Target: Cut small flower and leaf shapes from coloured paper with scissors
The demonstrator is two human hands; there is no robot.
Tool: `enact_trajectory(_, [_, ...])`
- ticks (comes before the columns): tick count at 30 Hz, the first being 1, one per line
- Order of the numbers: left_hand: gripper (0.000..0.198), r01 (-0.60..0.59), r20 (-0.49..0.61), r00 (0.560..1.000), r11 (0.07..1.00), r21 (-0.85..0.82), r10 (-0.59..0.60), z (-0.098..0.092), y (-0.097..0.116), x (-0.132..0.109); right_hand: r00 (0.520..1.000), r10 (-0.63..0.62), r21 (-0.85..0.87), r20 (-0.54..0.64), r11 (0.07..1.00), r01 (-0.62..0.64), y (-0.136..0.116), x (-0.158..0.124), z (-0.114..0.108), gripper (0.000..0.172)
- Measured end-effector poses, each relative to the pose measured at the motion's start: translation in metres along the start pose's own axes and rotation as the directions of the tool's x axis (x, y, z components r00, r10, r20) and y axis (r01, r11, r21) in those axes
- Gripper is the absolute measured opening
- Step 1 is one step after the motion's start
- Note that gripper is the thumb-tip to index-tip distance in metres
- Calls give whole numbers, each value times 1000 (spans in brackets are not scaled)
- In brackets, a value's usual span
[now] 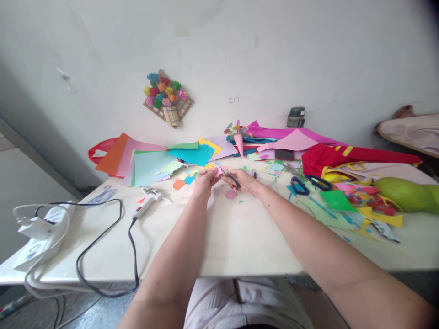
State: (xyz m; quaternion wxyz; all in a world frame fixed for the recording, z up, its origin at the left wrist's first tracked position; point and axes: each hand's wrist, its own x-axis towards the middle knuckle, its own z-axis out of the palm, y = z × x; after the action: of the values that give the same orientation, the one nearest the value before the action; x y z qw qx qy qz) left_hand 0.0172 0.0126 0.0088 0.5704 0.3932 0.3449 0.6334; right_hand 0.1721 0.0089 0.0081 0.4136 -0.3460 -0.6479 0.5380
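Note:
Over the middle of the table, my left hand (205, 179) pinches a small piece of pink paper (218, 172). Close beside it on the right, my right hand (242, 180) is closed on dark-handled scissors (234, 181), whose blades point up and left at the pink paper. A loose pink scrap (230, 194) lies on the table just below the hands. Small orange (178, 184) and blue pieces of paper lie left of my left hand. Behind the hands stands a pink paper cone (239, 142) with small coloured paper shapes at its top.
A white glue gun (147, 201) with a black cord lies left on the table (236, 246), near a power strip (44, 235). Coloured sheets (151, 163) line the wall side. Blue-handled scissors (300, 185), scraps, a red cloth (343, 160) and a green object (404, 194) are at the right.

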Motion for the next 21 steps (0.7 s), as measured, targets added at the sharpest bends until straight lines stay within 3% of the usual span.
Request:
enact_trajectory(10, [33,-43,-24,999,999,2,43,1,3,-3,1000,30,-108,4,994,-29,2,1,-5,36])
enact_trajectory(21, [38,-38,-95,995,999,3,38,4,5,-3,998,25,-84,50,996,-20,2,-1,-7,37])
